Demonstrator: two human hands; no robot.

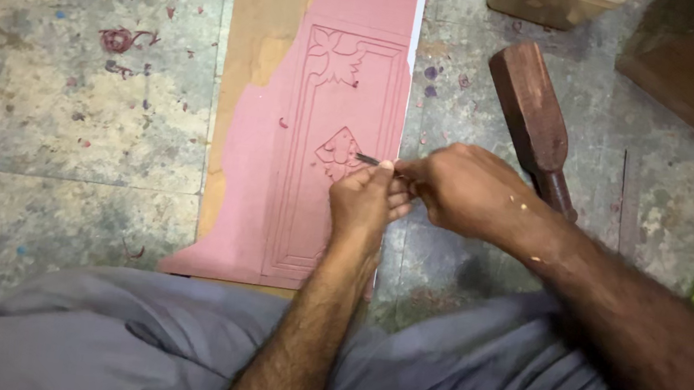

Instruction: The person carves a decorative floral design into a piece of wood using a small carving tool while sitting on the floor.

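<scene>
Head view: my left hand [368,202] and right hand [465,189] were both clenched on a small carving tool [368,160], tip at the diamond motif [339,152] on the pink panel [319,131] lying on the floor [70,102]. Carving detail; next cut likely needed steady pressure. Wooden mallet [534,120] lay beside.

Worn mottled stone floor [67,128] — red-stained, dimly lit.

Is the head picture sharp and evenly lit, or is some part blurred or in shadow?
Head view: soft, even light with no glare; the pink board and its carved lines are sharp; the left hand and right hand look slightly soft; the thin blade between them is small and hard to see; the wooden mallet casts only a faint shadow.
</scene>
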